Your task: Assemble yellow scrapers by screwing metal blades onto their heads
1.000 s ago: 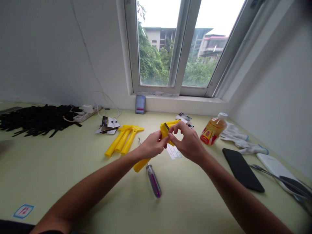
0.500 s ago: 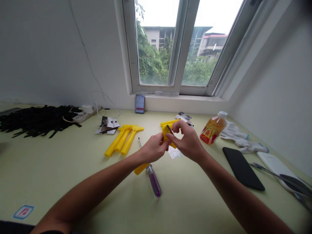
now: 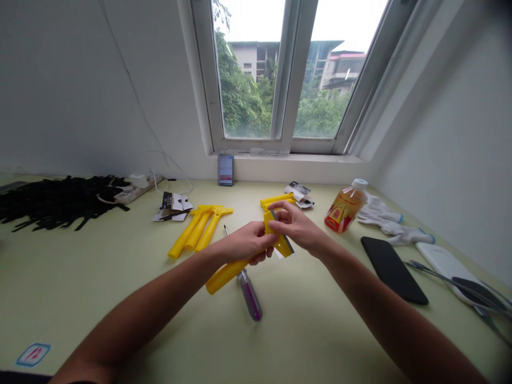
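Head view: the left hand [image 3: 248, 242] is closed around the handle of a yellow plastic scraper [image 3: 226, 276], whose long axis slants up and rightward to its head. The right hand [image 3: 298, 225] lies nearer that head, its fingers [image 3: 278, 212] pinching it above the desk [image 3: 100, 298].

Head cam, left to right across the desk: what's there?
Black strips → power strip → paper cards → three yellow scrapers → left hand gripping a yellow plastic scraper → right hand → orange-filled bottle → black phone → white board
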Demonstrator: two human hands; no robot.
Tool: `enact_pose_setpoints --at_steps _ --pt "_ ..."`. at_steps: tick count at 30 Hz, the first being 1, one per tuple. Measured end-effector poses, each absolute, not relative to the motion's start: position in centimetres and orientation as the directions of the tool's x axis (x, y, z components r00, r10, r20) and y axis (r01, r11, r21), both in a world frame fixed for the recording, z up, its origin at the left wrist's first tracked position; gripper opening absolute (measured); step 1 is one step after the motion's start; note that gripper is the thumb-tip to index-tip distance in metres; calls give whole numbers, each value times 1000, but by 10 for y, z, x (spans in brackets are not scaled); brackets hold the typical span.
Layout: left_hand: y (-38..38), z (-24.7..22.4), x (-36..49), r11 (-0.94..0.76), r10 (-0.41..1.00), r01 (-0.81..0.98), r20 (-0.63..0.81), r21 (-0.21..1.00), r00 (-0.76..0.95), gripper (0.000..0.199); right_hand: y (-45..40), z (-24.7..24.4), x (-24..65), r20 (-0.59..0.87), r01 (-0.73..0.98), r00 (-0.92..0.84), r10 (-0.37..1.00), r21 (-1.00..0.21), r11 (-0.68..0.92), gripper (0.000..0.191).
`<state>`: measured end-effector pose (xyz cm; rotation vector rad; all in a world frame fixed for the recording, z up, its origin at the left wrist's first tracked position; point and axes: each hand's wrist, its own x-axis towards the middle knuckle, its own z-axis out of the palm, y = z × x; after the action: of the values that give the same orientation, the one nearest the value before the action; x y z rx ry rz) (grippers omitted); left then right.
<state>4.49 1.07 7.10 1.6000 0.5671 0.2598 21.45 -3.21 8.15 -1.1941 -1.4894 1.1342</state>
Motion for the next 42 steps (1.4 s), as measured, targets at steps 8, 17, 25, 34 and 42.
enact_pose_setpoints --at_steps 8,17,25,34,42 --pt "19 80 38 228 443 147 -237 963 865 34 -27 81 225 84 164 -135 987 -981 106 38" --pt "20 83 34 162 448 190 -244 968 860 34 -32 85 223 151 165 -158 976 -970 177 39" --pt "19 90 32 153 444 191 -240 970 863 33 -33 85 224 203 196 -139 969 -954 228 37" --pt "21 89 30 162 444 169 -225 972 867 36 -38 89 220 168 190 -202 965 -960 207 41" --pt "22 85 33 13 480 228 -206 974 853 40 -33 79 217 157 132 -197 968 -974 185 51"
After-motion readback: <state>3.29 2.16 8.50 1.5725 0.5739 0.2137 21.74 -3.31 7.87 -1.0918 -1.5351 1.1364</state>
